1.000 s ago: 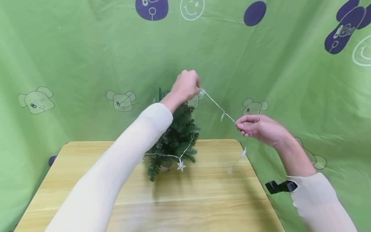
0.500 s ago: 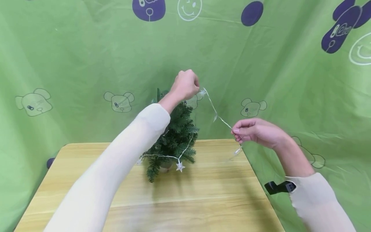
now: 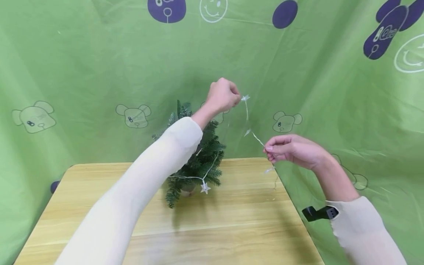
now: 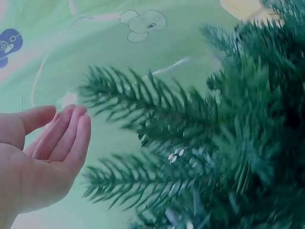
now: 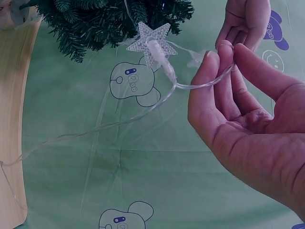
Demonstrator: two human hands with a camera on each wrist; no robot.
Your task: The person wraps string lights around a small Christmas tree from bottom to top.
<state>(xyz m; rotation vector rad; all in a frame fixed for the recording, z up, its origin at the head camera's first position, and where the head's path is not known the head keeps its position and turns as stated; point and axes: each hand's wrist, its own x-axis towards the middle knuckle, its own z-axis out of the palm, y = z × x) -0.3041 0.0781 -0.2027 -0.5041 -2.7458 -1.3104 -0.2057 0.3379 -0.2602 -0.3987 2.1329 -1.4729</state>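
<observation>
In the head view, a small artificial Christmas tree [image 3: 202, 154] stands on the table, partly hidden by my left arm. A clear wire of star string lights crosses its lower branches, with a star light [image 3: 205, 188] hanging at the front. My left hand [image 3: 222, 95] is up beside the treetop, pinching the string lights close to another star [image 3: 245, 98]. Lower and to the right, my right hand [image 3: 294, 149] pinches the same wire between thumb and fingertips. In the right wrist view, a star light [image 5: 151, 45] sits near those fingers, and loose wire [image 5: 95, 130] trails away.
The light wood table [image 3: 212, 228] lies beneath, its right edge below my right hand. A green printed curtain [image 3: 99, 66] hangs close behind. A black strap piece [image 3: 319, 213] sticks out from my right sleeve. Tree branches [image 4: 152, 102] reach close to my left fingers.
My left hand has moved to the right, carrying the star beside it along. My right hand has come slightly left and down, and the wire between the hands has gone from taut to slack.
</observation>
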